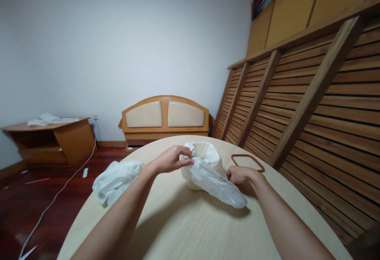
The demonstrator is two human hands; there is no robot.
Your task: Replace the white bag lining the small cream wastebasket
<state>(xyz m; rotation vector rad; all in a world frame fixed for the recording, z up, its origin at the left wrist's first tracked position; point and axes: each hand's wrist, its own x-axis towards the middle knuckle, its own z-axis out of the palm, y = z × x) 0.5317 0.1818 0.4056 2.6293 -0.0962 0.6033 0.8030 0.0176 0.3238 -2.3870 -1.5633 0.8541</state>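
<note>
A small cream-coloured bin (pixel 194 184) stands upright on the round table, with a thin white plastic bag (pixel 218 184) lining it. Part of the bag hangs over the rim and trails down to the right onto the tabletop. My left hand (pixel 170 159) is at the bin's left rim, thumb and fingers closed on the bag's edge. On the right side, my right hand (pixel 239 174) is curled into a fist against the bag, its fingertips mostly hidden. Just behind that hand lies a brown ring-shaped frame (pixel 247 156) with rounded corners.
Crumpled white plastic (pixel 118 178) lies at the left of the pale round table (pixel 225 236). Beyond are a headboard (pixel 164 113) and a low cabinet (pixel 71 137) with papers. Slatted wooden panels (pixel 297 105) lean on the right. A cable (pixel 68 180) crosses the floor.
</note>
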